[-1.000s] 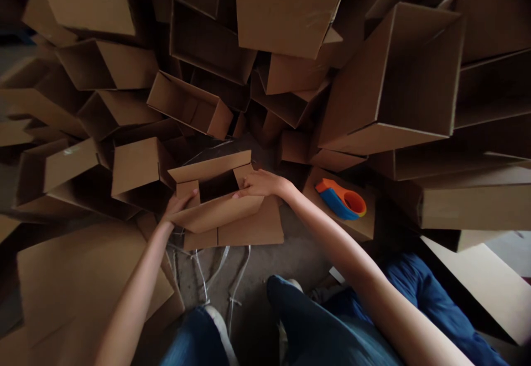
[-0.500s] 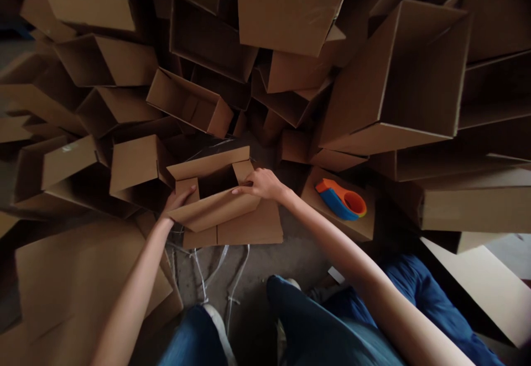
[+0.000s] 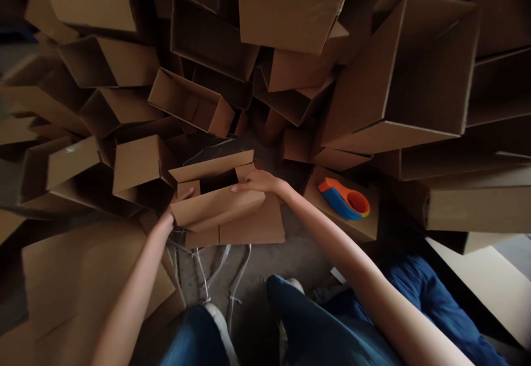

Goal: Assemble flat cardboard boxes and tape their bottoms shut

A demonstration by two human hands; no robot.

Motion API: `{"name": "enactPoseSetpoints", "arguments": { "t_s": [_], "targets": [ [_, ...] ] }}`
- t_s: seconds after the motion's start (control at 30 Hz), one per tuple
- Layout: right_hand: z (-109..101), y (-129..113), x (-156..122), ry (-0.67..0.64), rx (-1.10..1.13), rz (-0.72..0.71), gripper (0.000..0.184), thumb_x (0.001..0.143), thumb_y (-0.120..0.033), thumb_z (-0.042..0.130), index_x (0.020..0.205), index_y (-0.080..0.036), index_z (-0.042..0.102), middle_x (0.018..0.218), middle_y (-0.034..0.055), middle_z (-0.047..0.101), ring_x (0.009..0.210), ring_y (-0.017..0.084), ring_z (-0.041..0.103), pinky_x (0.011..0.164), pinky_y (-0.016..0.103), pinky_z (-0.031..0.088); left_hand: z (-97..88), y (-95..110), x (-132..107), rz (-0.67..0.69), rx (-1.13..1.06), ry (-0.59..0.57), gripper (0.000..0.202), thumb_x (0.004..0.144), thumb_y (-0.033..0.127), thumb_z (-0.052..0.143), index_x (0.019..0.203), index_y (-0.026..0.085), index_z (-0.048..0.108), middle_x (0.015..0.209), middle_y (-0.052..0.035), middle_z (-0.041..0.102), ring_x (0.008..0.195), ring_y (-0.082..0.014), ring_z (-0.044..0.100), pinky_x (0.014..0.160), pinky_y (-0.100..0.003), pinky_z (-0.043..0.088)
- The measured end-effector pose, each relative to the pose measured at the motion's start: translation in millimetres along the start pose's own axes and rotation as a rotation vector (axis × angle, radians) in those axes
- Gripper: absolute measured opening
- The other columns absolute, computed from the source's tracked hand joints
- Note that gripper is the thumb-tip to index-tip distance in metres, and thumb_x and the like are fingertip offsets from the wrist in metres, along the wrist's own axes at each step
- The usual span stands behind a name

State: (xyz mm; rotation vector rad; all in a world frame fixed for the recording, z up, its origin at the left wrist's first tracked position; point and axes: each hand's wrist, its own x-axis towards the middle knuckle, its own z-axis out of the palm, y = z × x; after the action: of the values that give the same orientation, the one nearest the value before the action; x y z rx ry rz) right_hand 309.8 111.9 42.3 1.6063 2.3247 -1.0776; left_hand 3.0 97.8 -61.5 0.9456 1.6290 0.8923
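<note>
A small cardboard box (image 3: 219, 208) sits on flattened cardboard (image 3: 253, 230) in front of me, its long flaps standing up and the short end flaps folded inward. At its left end, my left hand (image 3: 179, 203) grips the box, thumb over the short flap; the other fingers are mostly hidden behind the cardboard. My right hand (image 3: 260, 181) is closed on the right end, with fingers on the near long flap and the short flap. The inside of the box is dark.
Open cardboard boxes (image 3: 191, 103) are heaped ahead and on both sides. An orange and blue tape dispenser (image 3: 344, 199) lies on a box at the right. White plastic straps (image 3: 236, 283) trail on the floor by my feet. Blue cloth (image 3: 431, 299) lies at the lower right.
The near long flap has tipped slightly inward over the opening, and my right hand has shifted a little with it. My left hand keeps its place at the left end.
</note>
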Motion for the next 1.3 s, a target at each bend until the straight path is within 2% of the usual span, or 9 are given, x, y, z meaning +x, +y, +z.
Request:
{"name": "enactPoseSetpoints", "arguments": {
  "t_s": [0.27, 0.4, 0.57, 0.7, 0.8, 0.93, 1.03, 1.13, 1.3],
  "targets": [
    [7, -5, -9, 0.203, 0.128, 0.087, 0.056, 0.074, -0.074, 0.061, 0.098, -0.024, 0.069, 0.108, 0.0044, 0.071, 0.103, 0.023, 0.063, 0.076, 0.027, 0.045, -24.3, 22, -21, -0.239, -0.112, -0.143, 0.059, 0.074, 0.061, 0.064, 0.112, 0.016, 0.070, 0.100, -0.0141, 0.077, 0.101, -0.0342, 0.070, 0.083, -0.044, 0.058],
    [10, -14, -3, 0.278, 0.055, 0.184, 0.050, 0.071, -0.067, 0.070, 0.094, -0.022, 0.068, 0.113, 0.0070, 0.069, 0.121, 0.029, 0.051, 0.093, 0.035, 0.042, -39.9, 28, -25, -0.068, -0.159, -0.240, 0.065, 0.073, 0.061, 0.065, 0.123, 0.020, 0.066, 0.122, -0.0120, 0.071, 0.117, -0.0321, 0.063, 0.094, -0.042, 0.054],
    [14, -29, 8, 0.332, -0.096, 0.258, 0.045, 0.073, -0.056, 0.076, 0.097, -0.020, 0.066, 0.123, 0.0122, 0.064, 0.125, 0.032, 0.045, 0.101, 0.045, 0.038, -41.4, 33, -23, 0.145, -0.018, -0.211, 0.078, 0.060, 0.041, 0.084, 0.132, 0.025, 0.058, 0.145, -0.0101, 0.054, 0.137, -0.0308, 0.045, 0.112, -0.040, 0.039],
    [19, -33, 8, 0.402, -0.154, 0.289, 0.065, 0.068, -0.056, 0.079, 0.114, -0.014, 0.060, 0.131, 0.0179, 0.056, 0.125, 0.034, 0.045, 0.101, 0.044, 0.039, -31.9, 36, -23, 0.228, 0.057, -0.205, 0.075, 0.054, 0.032, 0.088, 0.123, 0.027, 0.059, 0.141, -0.0101, 0.057, 0.136, -0.0316, 0.046, 0.111, -0.041, 0.039],
    [28, -33, 3, 0.570, -0.182, 0.311, 0.090, 0.066, -0.058, 0.080, 0.132, -0.006, 0.048, 0.137, 0.0250, 0.049, 0.125, 0.036, 0.045, 0.102, 0.044, 0.039, -28.6, 36, -25, 0.244, 0.038, -0.233, 0.072, 0.053, 0.033, 0.088, 0.118, 0.026, 0.058, 0.135, -0.0104, 0.061, 0.132, -0.0323, 0.050, 0.110, -0.041, 0.042],
    [40, -35, -3, 0.742, -0.293, 0.209, 0.113, 0.071, -0.056, 0.078, 0.153, -0.006, 0.019, 0.158, 0.0257, 0.021, 0.144, 0.038, 0.022, 0.116, 0.048, 0.023, -30.3, 33, -24, 0.259, 0.035, -0.240, 0.070, 0.057, 0.036, 0.086, 0.120, 0.026, 0.057, 0.137, -0.0102, 0.059, 0.133, -0.0310, 0.049, 0.110, -0.039, 0.040],
    [41, -36, -2, 0.707, -0.385, 0.104, 0.114, 0.075, -0.049, 0.076, 0.157, -0.012, 0.006, 0.164, 0.0160, 0.006, 0.150, 0.035, 0.005, 0.121, 0.051, 0.011, -32.4, 30, -23, 0.252, 0.053, -0.244, 0.071, 0.058, 0.037, 0.085, 0.122, 0.026, 0.056, 0.137, -0.0098, 0.059, 0.134, -0.0306, 0.048, 0.111, -0.039, 0.039],
    [37, -32, -2, 0.592, -0.380, -0.009, 0.114, 0.076, -0.046, 0.075, 0.158, -0.016, 0.001, 0.164, 0.0114, 0.007, 0.151, 0.033, 0.002, 0.119, 0.058, 0.013, -33.4, 29, -24, 0.236, 0.044, -0.246, 0.070, 0.060, 0.037, 0.084, 0.123, 0.026, 0.056, 0.140, -0.0094, 0.057, 0.135, -0.0300, 0.047, 0.113, -0.040, 0.037],
    [32, -22, -9, 0.491, -0.355, -0.093, 0.126, 0.070, -0.060, 0.075, 0.157, -0.014, -0.004, 0.163, 0.0165, 0.002, 0.149, 0.039, -0.006, 0.111, 0.072, 0.010, -34.0, 28, -26, 0.216, 0.039, -0.241, 0.072, 0.058, 0.038, 0.085, 0.124, 0.027, 0.056, 0.142, -0.0091, 0.056, 0.136, -0.0307, 0.045, 0.113, -0.040, 0.037]
  ]
}}
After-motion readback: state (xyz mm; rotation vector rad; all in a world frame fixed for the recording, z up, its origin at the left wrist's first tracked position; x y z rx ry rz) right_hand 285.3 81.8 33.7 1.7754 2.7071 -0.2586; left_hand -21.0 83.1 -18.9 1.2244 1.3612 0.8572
